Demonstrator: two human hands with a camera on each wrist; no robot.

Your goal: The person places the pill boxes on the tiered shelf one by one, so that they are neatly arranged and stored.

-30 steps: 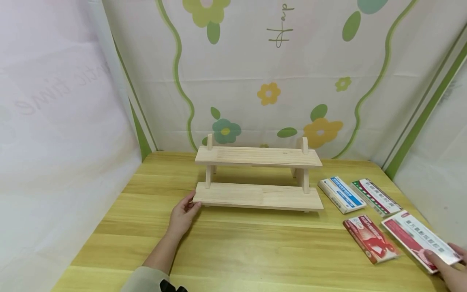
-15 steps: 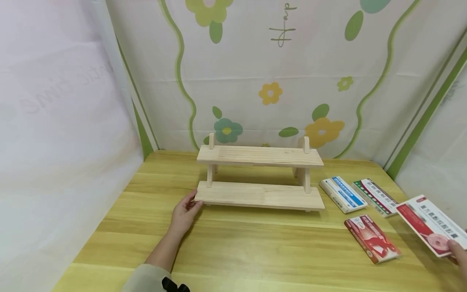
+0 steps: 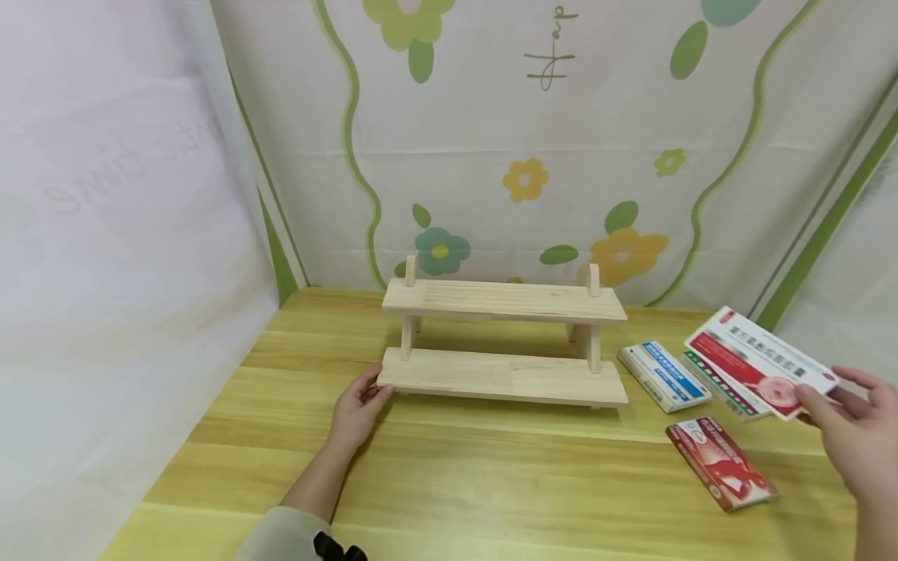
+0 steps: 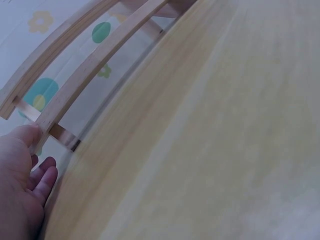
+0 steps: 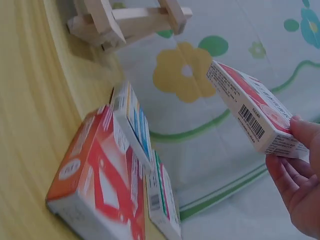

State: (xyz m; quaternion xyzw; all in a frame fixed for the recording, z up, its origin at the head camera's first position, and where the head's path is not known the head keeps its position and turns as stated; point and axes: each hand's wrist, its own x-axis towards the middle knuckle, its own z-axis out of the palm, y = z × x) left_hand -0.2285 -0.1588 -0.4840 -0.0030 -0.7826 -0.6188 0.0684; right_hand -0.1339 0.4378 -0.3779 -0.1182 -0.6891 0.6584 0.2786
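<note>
A two-tier wooden rack (image 3: 505,374) stands in the middle of the table. At the left end of its lower board, my left hand (image 3: 356,414) holds the corner, with the thumb at the front edge in the left wrist view. My right hand (image 3: 859,425) grips a white and red medicine box (image 3: 761,360) by its near end, thumb on top and fingers beneath. The box is in the air, as the right wrist view shows, above the other boxes. In the head view it partly hides a green and white medicine box (image 3: 730,389).
A blue and white medicine box (image 3: 665,376) lies right of the rack. Nearer the front lies a red medicine box (image 3: 721,462). Patterned cloth (image 3: 463,117) hangs behind the table (image 3: 491,483) and along both sides.
My right hand has lifted the white and red box off the table and carried it left and away from me, over the green and white box. My left hand stays at the rack.
</note>
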